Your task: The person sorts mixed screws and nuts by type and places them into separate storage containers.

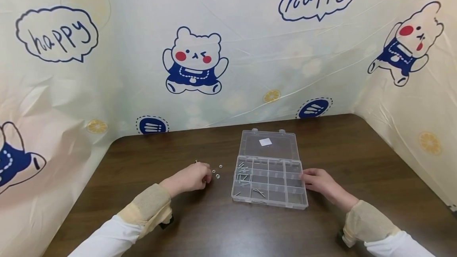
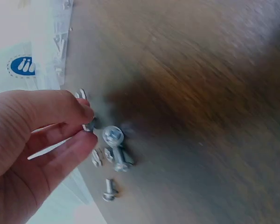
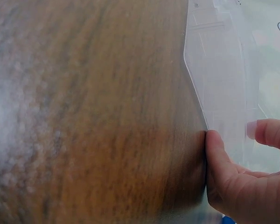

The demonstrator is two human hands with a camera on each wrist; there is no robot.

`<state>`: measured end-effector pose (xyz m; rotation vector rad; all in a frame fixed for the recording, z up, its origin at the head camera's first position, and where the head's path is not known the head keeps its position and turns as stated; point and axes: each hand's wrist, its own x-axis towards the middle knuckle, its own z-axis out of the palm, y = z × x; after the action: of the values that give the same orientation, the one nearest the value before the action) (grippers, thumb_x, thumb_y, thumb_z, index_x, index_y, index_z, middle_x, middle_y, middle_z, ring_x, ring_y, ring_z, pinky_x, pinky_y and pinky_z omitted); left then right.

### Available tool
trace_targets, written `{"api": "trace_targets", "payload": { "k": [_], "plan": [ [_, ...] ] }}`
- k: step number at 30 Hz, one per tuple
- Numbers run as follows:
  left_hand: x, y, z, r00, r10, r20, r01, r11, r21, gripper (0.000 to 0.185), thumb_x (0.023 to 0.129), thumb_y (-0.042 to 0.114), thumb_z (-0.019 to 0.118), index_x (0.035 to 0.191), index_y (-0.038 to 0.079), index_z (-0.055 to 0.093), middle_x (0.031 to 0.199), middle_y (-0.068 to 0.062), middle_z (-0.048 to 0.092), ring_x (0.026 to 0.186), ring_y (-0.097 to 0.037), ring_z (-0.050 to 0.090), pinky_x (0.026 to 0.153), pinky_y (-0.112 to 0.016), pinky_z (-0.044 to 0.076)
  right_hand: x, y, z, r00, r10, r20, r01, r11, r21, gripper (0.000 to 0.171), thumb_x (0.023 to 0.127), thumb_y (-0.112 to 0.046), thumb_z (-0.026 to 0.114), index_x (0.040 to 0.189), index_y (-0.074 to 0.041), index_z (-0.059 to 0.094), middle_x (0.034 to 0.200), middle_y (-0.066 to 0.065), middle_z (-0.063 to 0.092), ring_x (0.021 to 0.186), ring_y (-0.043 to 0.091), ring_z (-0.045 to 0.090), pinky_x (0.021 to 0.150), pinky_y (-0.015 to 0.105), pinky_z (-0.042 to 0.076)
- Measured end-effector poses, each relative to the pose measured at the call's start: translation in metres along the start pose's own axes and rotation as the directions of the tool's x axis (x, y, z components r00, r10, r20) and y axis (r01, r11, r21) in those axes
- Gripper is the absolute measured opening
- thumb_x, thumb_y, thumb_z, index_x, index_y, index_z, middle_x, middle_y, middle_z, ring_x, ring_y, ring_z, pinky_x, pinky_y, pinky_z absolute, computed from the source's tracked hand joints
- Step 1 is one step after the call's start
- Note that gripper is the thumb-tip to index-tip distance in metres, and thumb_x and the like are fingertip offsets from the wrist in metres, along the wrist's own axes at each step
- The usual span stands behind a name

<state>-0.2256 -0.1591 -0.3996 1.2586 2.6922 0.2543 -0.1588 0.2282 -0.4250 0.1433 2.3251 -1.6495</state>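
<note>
Pinching a small silvery metal fastener [image 2: 88, 125] between left fingers [image 2: 79, 145]; gripping a clear plastic compartment box [image 1: 277, 196] with right fingers [image 3: 271, 132]. Pinch firmly; avoid nudging silvery metal screws [image 2: 120, 158].

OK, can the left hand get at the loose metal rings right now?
Probably yes: the left hand is close beside the metal rings and nothing visible blocks them, though it appears to pinch a small metal piece.

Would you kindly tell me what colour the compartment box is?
The compartment box is clear and colourless; it shows best in the head view.
</note>
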Motion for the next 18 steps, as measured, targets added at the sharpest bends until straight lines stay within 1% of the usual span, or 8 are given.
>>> {"api": "trace_targets", "payload": {
  "k": [3,6,9,13,15,18],
  "plan": [
    [0.003,0.006,-0.003,0.997,0.043,-0.058,-0.043,0.999,0.005,0.011,0.069,-0.004,0.062,0.069,0.007,0.065,0.071,0.003,0.051,0.064,-0.009,0.049,0.058,-0.020,0.044,0.000,0.000,-0.001,1.000,-0.002,-0.003,0.002,1.000,0.001,0.046,0.090,-0.013,0.051,0.116,0.024,0.040,0.110,0.031,0.053,0.098,0.027,0.058,0.081,0.038,0.049],
    [0.006,0.011,-0.007,0.990,0.073,-0.121,-0.073,0.997,0.003,0.010,0.070,-0.004,0.063,0.070,0.006,0.066,0.072,0.002,0.053,0.066,-0.009,0.053,0.059,-0.020,0.045,0.000,-0.001,0.000,1.000,-0.002,-0.004,0.003,1.000,0.005,0.046,0.089,-0.012,0.051,0.115,0.024,0.041,0.109,0.031,0.053,0.097,0.027,0.058,0.081,0.038,0.049],
    [0.010,0.018,-0.011,0.982,0.075,-0.171,-0.079,0.997,-0.013,0.009,0.072,-0.003,0.064,0.072,0.006,0.067,0.075,0.003,0.053,0.068,-0.009,0.054,0.059,-0.019,0.045,0.000,-0.002,0.001,1.000,-0.004,-0.004,0.004,1.000,0.004,0.046,0.089,-0.013,0.051,0.115,0.024,0.041,0.109,0.031,0.053,0.097,0.027,0.059,0.081,0.038,0.049],
    [0.018,0.027,-0.016,0.968,0.085,-0.236,-0.092,0.996,-0.021,0.009,0.073,-0.001,0.065,0.075,0.007,0.067,0.077,0.004,0.053,0.067,-0.007,0.052,0.060,-0.018,0.044,-0.001,-0.002,0.001,1.000,-0.004,-0.006,0.004,1.000,0.009,0.046,0.089,-0.012,0.052,0.115,0.024,0.041,0.109,0.031,0.053,0.097,0.026,0.058,0.081,0.037,0.049],
    [0.023,0.034,-0.017,0.956,0.106,-0.272,-0.117,0.993,-0.022,0.009,0.072,-0.001,0.066,0.075,0.008,0.067,0.077,0.003,0.053,0.066,-0.007,0.051,0.060,-0.018,0.044,-0.001,-0.001,0.001,1.000,-0.006,-0.006,0.006,1.000,0.004,0.047,0.089,-0.012,0.052,0.115,0.025,0.040,0.110,0.032,0.053,0.098,0.026,0.058,0.082,0.038,0.049],
    [0.031,0.043,-0.019,0.944,0.127,-0.304,-0.141,0.990,-0.023,0.009,0.072,-0.001,0.066,0.074,0.008,0.068,0.078,0.002,0.054,0.067,-0.006,0.053,0.060,-0.016,0.044,0.000,0.000,0.001,1.000,-0.009,-0.008,0.009,1.000,0.004,0.046,0.089,-0.012,0.052,0.115,0.025,0.040,0.110,0.032,0.052,0.098,0.027,0.058,0.082,0.038,0.048]
  ]
}}
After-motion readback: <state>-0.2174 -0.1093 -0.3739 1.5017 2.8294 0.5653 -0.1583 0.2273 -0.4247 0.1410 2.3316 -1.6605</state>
